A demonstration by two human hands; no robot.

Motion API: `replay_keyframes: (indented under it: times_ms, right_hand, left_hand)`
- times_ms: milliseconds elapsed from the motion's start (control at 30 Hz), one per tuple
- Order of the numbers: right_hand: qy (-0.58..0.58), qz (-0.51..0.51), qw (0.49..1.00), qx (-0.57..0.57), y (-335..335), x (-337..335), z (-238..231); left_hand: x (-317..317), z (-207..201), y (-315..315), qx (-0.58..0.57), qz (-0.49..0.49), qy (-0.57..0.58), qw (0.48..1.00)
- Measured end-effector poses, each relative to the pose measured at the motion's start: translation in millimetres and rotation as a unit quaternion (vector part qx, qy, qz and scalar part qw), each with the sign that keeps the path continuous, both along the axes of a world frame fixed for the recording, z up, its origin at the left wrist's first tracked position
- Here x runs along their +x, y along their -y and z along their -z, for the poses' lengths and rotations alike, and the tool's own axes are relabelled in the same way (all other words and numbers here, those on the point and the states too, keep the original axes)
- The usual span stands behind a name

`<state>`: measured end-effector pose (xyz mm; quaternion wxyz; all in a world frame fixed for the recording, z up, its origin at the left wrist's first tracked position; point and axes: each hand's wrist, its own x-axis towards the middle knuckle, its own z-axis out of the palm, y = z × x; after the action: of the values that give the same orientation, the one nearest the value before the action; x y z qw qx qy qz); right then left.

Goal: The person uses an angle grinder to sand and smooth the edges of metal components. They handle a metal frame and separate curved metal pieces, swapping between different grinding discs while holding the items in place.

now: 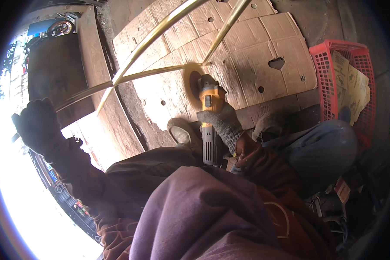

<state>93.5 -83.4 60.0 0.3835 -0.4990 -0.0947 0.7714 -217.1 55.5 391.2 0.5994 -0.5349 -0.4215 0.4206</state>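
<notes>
My gloved right hand is wrapped round the body of a yellow and grey angle grinder. The grinder's disc looks blurred, and its far edge meets or lies very near a thin gold-coloured metal tube. At the far left my gloved left hand, dark against the glare, is closed round the near end of that tube. A thicker gold tube crosses above it, and another gold tube slants down to its right end. How the tubes are joined is unclear.
Flattened cardboard with holes covers the floor beneath the tubes. To the right stands a red plastic basket holding yellowish printed sheets. My shoe is close to the grinder. A brown board lies left of the cardboard.
</notes>
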Motion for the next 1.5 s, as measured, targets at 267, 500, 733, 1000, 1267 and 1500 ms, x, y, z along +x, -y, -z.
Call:
replay_keyframes:
  times_ms: [267,500,733,1000,1267,1500]
  right_hand:
    - [0.002,-0.018,1.000,-0.021,-3,3,-1]
    - [-0.003,0.004,1.000,-0.006,1,0,9]
    - [0.000,-0.007,1.000,-0.027,1,0,7]
    - [0.011,-0.027,0.999,-0.022,-2,3,-1]
    - [0.007,0.001,1.000,-0.010,0,-4,1]
    - [0.034,-0.029,0.998,0.048,2,-2,-5]
  left_hand:
    - [-11,-1,1,0.003,0.015,0.003,1.000]
    - [-29,-2,-3,0.003,0.057,0.079,0.995]
    - [-27,-1,-1,-0.007,0.071,0.065,0.995]
    - [-15,0,0,0.002,0.035,0.023,0.999]
    - [-26,0,-2,0.019,0.037,0.024,0.999]
    - [-29,-1,0,0.003,0.045,0.109,0.993]
